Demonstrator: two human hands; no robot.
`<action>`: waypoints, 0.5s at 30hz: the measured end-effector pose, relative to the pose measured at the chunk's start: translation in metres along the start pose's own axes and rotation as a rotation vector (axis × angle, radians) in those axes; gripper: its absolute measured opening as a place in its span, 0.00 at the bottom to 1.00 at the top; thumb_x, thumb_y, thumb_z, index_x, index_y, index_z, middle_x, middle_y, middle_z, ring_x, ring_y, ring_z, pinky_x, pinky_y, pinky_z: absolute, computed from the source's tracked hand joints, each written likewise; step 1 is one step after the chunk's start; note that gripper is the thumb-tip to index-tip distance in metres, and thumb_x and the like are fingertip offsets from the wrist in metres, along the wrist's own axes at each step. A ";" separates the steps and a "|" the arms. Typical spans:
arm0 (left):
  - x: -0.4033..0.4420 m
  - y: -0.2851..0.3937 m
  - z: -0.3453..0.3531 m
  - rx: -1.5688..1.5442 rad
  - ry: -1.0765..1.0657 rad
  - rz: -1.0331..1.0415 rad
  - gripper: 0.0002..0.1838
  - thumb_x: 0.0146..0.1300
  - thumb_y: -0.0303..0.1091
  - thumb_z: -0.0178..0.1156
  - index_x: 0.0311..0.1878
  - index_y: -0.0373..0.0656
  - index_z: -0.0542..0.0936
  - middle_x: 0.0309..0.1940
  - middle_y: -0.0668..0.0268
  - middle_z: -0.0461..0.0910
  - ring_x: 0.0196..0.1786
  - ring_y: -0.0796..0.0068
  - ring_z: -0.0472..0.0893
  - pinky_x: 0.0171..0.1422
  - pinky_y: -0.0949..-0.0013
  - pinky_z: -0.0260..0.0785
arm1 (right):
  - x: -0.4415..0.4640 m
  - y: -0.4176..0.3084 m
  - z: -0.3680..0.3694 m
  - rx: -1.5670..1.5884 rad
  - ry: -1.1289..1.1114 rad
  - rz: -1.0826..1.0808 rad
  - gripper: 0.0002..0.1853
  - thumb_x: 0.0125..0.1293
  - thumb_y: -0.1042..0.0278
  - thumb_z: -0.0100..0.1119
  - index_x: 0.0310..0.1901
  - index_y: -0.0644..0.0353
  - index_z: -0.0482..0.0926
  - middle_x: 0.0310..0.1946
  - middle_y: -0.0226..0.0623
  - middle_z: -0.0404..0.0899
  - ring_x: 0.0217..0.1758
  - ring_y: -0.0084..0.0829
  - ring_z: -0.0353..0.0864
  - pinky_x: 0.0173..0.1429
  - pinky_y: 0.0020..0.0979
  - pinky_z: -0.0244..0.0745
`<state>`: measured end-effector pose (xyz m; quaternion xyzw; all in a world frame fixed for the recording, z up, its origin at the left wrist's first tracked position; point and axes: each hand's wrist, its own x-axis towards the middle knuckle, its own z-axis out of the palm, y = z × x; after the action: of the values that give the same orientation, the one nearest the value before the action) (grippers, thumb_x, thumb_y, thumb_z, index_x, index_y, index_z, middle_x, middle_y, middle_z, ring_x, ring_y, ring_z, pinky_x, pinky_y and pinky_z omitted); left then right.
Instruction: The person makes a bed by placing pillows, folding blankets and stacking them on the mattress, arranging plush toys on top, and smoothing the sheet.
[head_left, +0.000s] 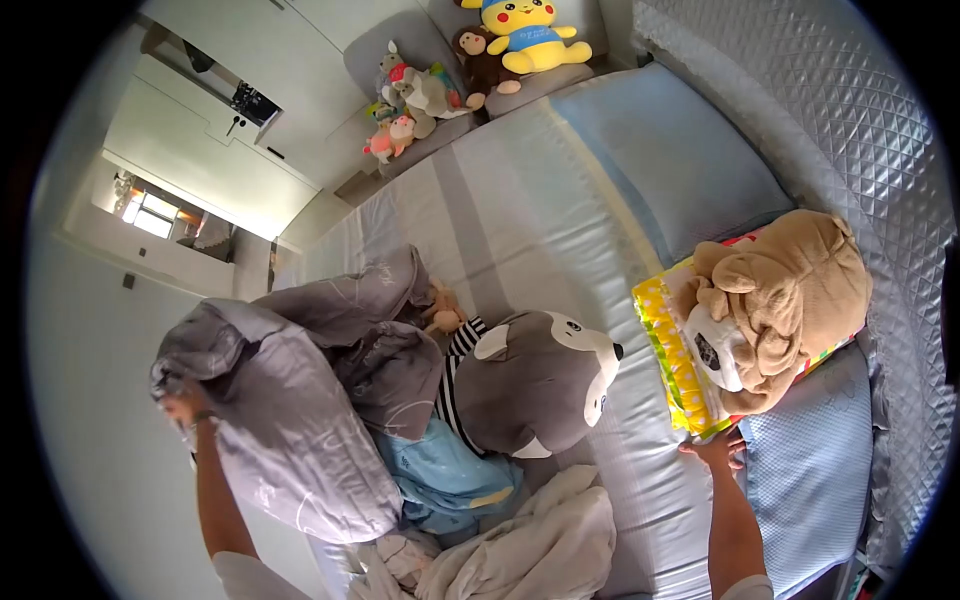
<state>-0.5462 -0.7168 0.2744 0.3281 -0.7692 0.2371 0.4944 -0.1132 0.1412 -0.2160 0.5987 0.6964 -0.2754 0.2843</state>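
My left hand (185,403) is closed on the outer edge of a grey quilt (290,430), bunched along the bed's left side. Its fingers are slightly blurred. With fingers apart, my right hand (718,452) touches the lower edge of a colourful folded cloth with a yellow dotted border (672,370). A tan plush dog (800,310) lies on top of that cloth. Between my hands a large grey-and-white plush husky (530,385) in a striped top rests on its side. Against it lie a light blue cloth (445,475) and a rumpled cream blanket (540,540).
Two blue pillows, one at the upper right (680,160) and one at the lower right (810,460), lie along the quilted silver headboard (830,120). A yellow plush (530,40), a brown monkey plush (485,65) and several smaller toys sit on grey cushions beyond the bed.
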 end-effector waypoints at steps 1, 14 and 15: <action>-0.047 0.024 0.004 -0.036 -0.036 0.387 0.36 0.59 0.56 0.60 0.60 0.34 0.69 0.55 0.45 0.73 0.57 0.41 0.71 0.62 0.44 0.64 | -0.001 0.001 0.000 0.011 0.011 -0.013 0.89 0.19 0.34 0.82 0.72 0.52 0.18 0.72 0.65 0.17 0.76 0.62 0.15 0.61 0.81 0.31; -0.548 0.318 0.006 -1.071 -1.221 0.759 0.16 0.64 0.41 0.60 0.52 0.44 0.82 0.52 0.59 0.80 0.55 0.61 0.79 0.61 0.61 0.69 | 0.002 0.008 0.003 0.020 -0.042 -0.059 0.91 0.17 0.22 0.74 0.71 0.61 0.18 0.69 0.78 0.20 0.73 0.71 0.14 0.59 0.83 0.20; -0.545 0.313 -0.011 -1.141 -1.271 0.535 0.13 0.64 0.40 0.60 0.48 0.46 0.84 0.50 0.60 0.81 0.54 0.62 0.79 0.58 0.62 0.70 | 0.001 0.006 0.004 0.034 -0.036 -0.044 0.90 0.17 0.25 0.76 0.71 0.62 0.19 0.70 0.75 0.19 0.74 0.68 0.13 0.60 0.81 0.22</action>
<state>-0.6096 -0.3509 -0.2332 -0.0886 -0.9495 -0.3010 -0.0090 -0.1070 0.1398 -0.2195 0.5831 0.6992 -0.3042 0.2805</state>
